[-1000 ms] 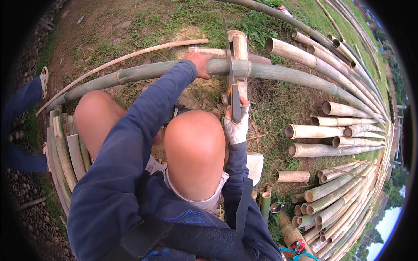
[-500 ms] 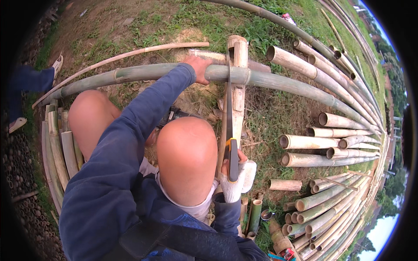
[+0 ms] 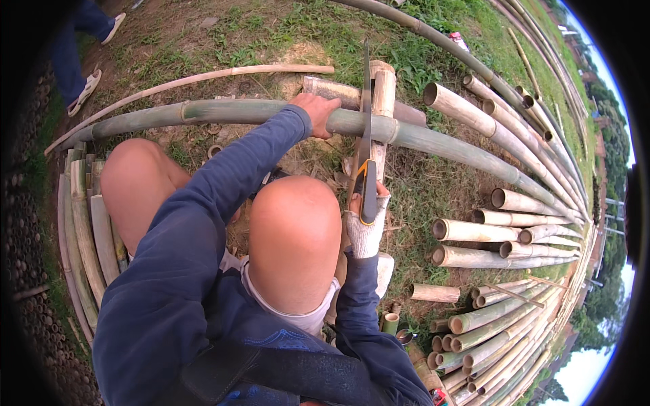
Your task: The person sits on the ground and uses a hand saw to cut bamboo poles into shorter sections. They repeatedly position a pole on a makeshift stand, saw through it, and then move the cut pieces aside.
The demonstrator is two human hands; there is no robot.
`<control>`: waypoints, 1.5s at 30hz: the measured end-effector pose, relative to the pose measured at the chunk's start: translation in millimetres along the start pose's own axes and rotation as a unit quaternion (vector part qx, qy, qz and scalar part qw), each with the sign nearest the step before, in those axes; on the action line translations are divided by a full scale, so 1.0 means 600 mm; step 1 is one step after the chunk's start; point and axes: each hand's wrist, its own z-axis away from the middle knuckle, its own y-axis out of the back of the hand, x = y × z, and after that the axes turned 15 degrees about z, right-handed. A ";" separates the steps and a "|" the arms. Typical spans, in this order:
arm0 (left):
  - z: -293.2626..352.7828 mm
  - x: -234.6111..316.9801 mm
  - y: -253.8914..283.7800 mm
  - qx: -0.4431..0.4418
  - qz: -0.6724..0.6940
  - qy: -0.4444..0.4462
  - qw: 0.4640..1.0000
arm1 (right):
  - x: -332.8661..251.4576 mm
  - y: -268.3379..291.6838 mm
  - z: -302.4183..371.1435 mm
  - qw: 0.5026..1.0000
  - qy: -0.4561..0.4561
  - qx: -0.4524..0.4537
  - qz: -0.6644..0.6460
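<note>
A long green bamboo pole (image 3: 156,118) lies across in front of me. My left hand (image 3: 316,114) is closed round it, just left of the saw. In my right hand (image 3: 367,230), wearing a white fingerless knit glove, is the grey-and-yellow handle of a handsaw (image 3: 367,193). The saw's blade (image 3: 367,95) points away from me and crosses the pole, its tip beyond it. Under the pole stretches a bamboo support post (image 3: 384,88). A thicker bamboo piece (image 3: 409,114) lies just behind. Whether the teeth have cut into the pole I cannot tell.
Cut bamboo poles (image 3: 474,233) lie in rows to the right, beside a short bamboo piece (image 3: 435,293). A thin bamboo strip (image 3: 196,79) curves behind the pole. At the far left another person's sandalled foot (image 3: 85,91) shows. More bamboo lengths (image 3: 81,216) lie left of my knees.
My right hand has pushed the saw forward, so more blade reaches past the pole. My left hand keeps its grip. The other person's feet at the far left have moved.
</note>
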 end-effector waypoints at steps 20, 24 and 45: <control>-0.063 0.067 0.002 -0.066 0.023 -0.005 0.998 | -0.100 0.098 0.133 0.997 0.029 0.006 0.070; -0.075 0.050 -0.013 -0.074 0.028 -0.013 0.997 | -0.132 0.168 0.278 0.993 -0.106 -0.042 0.016; -0.089 0.028 -0.031 -0.068 0.019 -0.018 0.997 | -0.139 0.214 0.307 0.997 -0.065 -0.008 0.031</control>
